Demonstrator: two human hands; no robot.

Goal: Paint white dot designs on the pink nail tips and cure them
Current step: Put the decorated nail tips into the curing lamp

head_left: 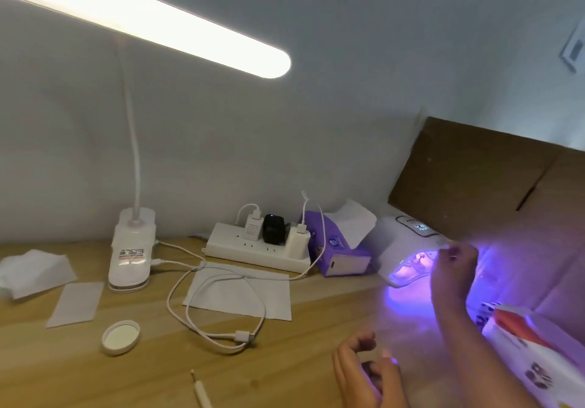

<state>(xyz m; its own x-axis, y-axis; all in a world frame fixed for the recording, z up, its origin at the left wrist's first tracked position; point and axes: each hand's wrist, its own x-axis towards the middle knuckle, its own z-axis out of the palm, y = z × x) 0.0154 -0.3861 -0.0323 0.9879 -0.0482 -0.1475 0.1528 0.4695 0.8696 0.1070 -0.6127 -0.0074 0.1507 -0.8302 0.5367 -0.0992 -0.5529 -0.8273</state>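
The white UV curing lamp [405,243] stands at the right on the wooden desk [158,369], glowing purple from its mouth. My right hand [456,268] hovers just in front of that mouth, its fingertips pinching a small pale thing that looks like a nail tip [444,245]; it is blurred. My left hand [364,373] hangs low over the desk's front edge, its fingers loosely curled around nothing. A thin white dotting tool [200,390] lies on the desk at the bottom, left of my left hand.
A clip desk lamp [129,259] stands at the left, its lit bar overhead. A power strip [253,248], a purple tissue box [342,249], loose cable [218,335], paper sheets [240,293], a white cap [121,336] and a cardboard box [493,180] share the desk. A printed carton [531,350] sits bottom right.
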